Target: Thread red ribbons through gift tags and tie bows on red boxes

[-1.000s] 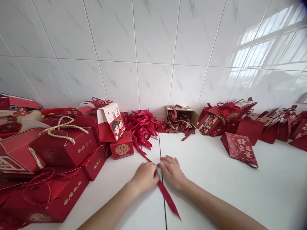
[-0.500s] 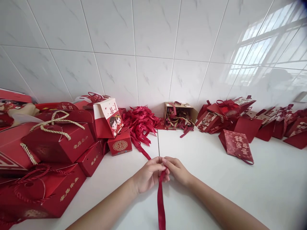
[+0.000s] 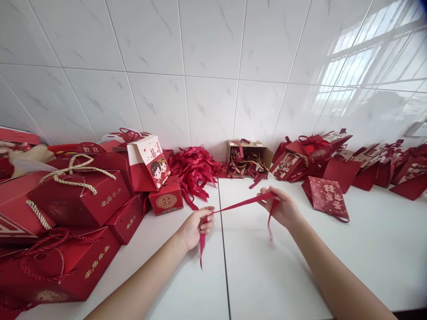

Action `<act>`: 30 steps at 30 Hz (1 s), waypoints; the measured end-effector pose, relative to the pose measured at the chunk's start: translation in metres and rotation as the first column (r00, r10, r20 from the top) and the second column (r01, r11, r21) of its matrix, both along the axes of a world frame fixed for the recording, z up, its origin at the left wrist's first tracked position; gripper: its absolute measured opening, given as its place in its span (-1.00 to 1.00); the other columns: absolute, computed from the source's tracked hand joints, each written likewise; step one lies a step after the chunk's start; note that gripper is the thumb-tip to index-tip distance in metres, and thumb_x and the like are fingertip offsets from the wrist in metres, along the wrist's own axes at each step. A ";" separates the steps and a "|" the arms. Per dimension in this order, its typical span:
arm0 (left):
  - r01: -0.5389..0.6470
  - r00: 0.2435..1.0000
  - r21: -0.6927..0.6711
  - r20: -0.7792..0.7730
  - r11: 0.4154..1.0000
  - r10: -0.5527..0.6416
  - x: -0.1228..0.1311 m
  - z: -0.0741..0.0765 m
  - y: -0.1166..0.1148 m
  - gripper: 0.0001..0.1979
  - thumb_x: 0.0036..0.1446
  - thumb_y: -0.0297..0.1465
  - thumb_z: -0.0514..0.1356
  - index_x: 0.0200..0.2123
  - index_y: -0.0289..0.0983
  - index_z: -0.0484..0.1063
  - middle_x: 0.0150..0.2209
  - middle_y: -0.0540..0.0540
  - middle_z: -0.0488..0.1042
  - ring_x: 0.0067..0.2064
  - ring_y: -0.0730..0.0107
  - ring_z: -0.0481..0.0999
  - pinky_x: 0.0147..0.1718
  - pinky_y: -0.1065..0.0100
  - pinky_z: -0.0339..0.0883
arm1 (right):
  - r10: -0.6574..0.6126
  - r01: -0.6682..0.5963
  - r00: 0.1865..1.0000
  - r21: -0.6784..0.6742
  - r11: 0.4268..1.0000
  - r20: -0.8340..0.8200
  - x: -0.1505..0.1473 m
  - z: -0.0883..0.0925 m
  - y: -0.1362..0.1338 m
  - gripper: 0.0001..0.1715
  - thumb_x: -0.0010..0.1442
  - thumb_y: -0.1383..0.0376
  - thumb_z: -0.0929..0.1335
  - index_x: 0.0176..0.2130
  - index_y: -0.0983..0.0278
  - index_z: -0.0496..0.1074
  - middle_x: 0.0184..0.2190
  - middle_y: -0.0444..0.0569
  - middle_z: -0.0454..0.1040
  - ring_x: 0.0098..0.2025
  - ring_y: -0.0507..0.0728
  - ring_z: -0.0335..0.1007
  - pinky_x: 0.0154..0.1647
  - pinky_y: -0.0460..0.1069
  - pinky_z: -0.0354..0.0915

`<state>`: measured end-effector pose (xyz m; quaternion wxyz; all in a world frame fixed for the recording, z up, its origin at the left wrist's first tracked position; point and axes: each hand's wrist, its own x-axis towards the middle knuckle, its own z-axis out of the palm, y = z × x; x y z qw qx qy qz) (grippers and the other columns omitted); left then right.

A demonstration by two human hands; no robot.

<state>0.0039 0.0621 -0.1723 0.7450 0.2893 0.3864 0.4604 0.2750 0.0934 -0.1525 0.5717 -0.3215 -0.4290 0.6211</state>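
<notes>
Two bare forearms slant inward from the near edge of the table point(image 3: 283, 286), elbows out of view. The left grip point(image 3: 194, 229) is closed in a pinch, thumb and forefinger together, the other fingers curled in beneath; whether it touches the table is hard to tell. The right grip point(image 3: 283, 206), well apart, appears nearer the far edge, raised, also pinched closed, its fingers pointing leftward.

From my end the ribbon point(image 3: 240, 205) looks like satiny cloth, red boxes point(image 3: 78, 195) smooth card, wall tiles point(image 3: 213, 44) super glossy, tabletop point(image 3: 196, 293) matt-ish.
</notes>
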 end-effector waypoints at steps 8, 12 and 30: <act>-0.069 0.996 0.034 -0.056 0.997 0.071 -0.014 0.002 0.007 -0.82 0.29 -0.33 0.14 -0.26 -0.36 0.37 -0.53 0.12 0.26 -0.65 0.70 0.11 -0.73 0.60 0.02 | -0.143 0.127 0.957 -0.080 0.989 -0.251 0.039 -0.001 0.014 -0.57 0.10 0.21 0.38 -0.63 0.20 0.11 -0.43 -0.08 0.47 -0.25 0.12 0.47 -0.11 0.11 0.41; -0.081 0.990 0.074 -0.110 0.994 0.089 -0.015 0.004 0.008 -0.81 0.29 -0.32 0.14 -0.26 -0.36 0.37 -0.52 0.11 0.27 -0.64 0.69 0.13 -0.71 0.59 0.05 | -0.229 0.221 0.907 -0.063 0.973 -0.354 0.056 -0.010 0.022 -0.64 0.10 0.27 0.34 -0.60 0.19 0.10 -0.54 -0.15 0.37 -0.33 0.06 0.45 -0.24 0.02 0.45; -0.263 -0.099 0.896 -0.395 0.359 0.913 -0.101 0.131 0.011 -0.25 -0.10 -0.28 0.35 0.11 -0.27 0.07 0.19 -0.42 0.25 0.33 -0.32 -0.10 0.14 -0.19 -0.02 | -0.634 0.631 0.773 0.067 0.773 0.031 0.100 -0.051 0.042 -0.64 0.03 -0.02 0.26 -0.61 0.10 0.15 -0.61 -0.07 0.19 -0.58 0.13 0.22 -0.48 0.16 0.24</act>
